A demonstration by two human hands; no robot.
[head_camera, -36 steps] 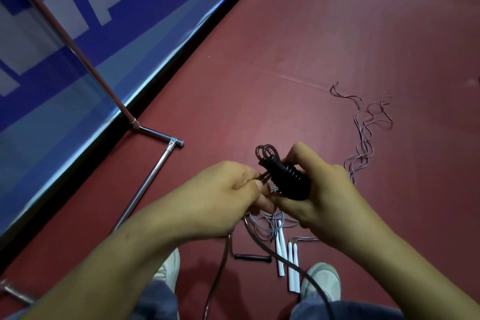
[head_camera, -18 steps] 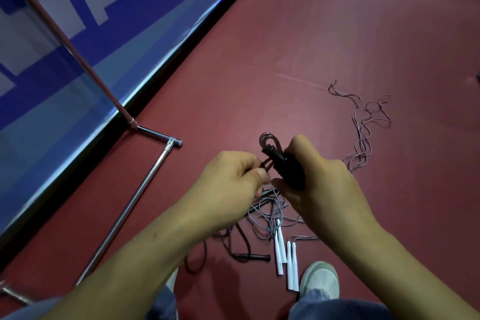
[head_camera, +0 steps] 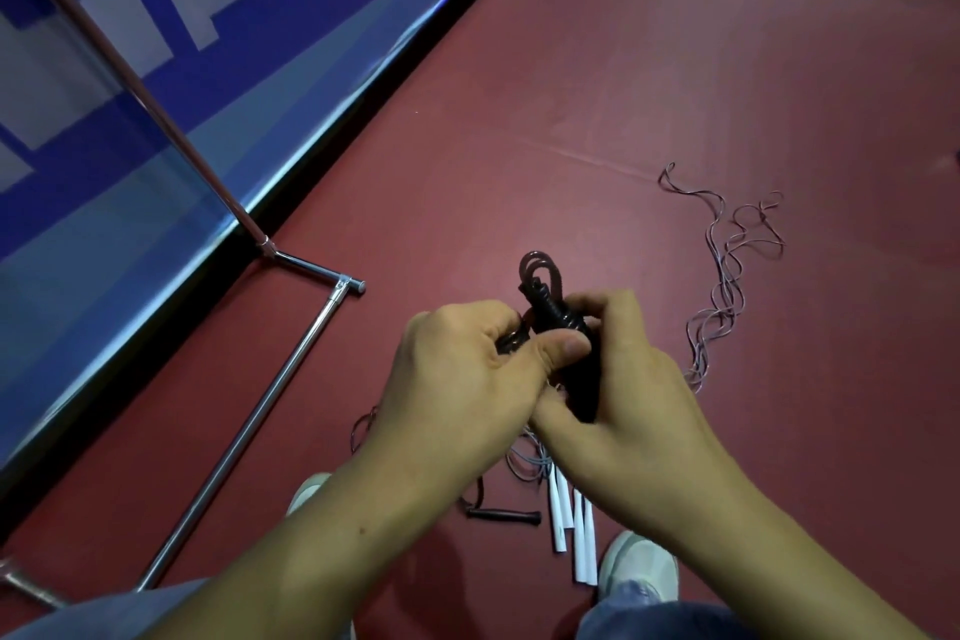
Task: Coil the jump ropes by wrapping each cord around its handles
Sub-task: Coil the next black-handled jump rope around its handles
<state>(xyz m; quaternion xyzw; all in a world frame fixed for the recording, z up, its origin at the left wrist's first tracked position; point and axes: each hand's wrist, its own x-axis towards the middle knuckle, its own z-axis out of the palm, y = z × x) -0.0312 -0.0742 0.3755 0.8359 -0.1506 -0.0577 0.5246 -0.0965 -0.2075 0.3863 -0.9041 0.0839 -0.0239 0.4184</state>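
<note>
The right hand is clamping round the black handles held above the floor — long axis pointing up and away, cord loops sticking out the far end. The left hand, touching alongside, is pinching the loose cord at the bundle's left — nearer for the next wrap.

Right of the metal stand we find open floor; farther right, loose cords and perhaps four white handles.
</note>
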